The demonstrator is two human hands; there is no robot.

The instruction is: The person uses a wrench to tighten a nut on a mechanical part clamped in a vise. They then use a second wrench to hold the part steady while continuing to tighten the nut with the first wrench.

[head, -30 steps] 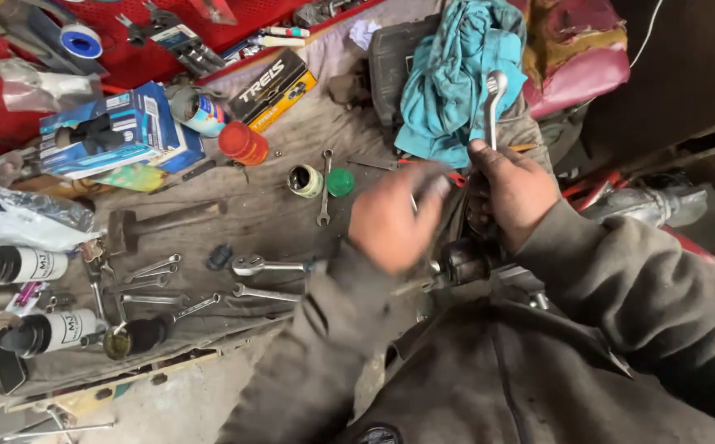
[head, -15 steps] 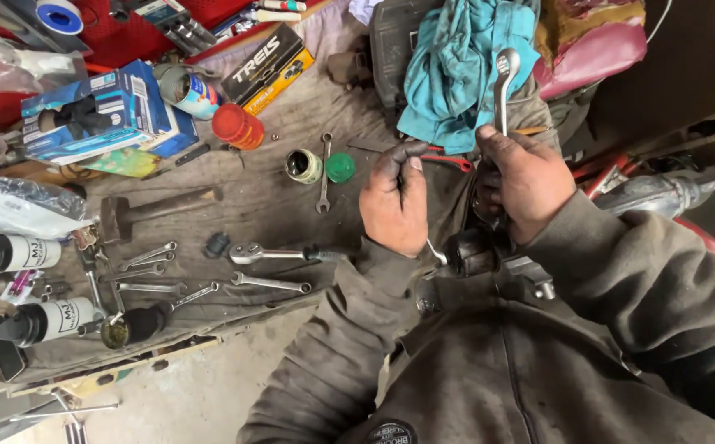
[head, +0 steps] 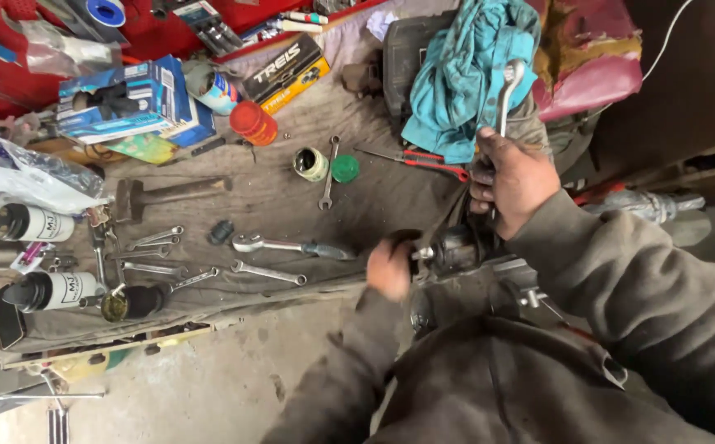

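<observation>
Gripping a dark metal part (head: pixel 456 249) at the near edge of the cloth-covered worktop (head: pixel 275 193), the left hand (head: pixel 390 269) has dropped from beside the right hand to the part's left end, fingers curled on it. The right hand (head: pixel 512 179) stays above the part, its grip closed round the handle of a chrome ratchet wrench (head: pixel 507 97) that stands upright against a teal rag (head: pixel 464 74). Further left lie a second ratchet (head: pixel 291 246), loose spanners (head: pixel 160 238), a hammer (head: pixel 168 193), an orange cap (head: pixel 253 123) and a small green lid (head: pixel 344 168), none shifted on the cloth.
</observation>
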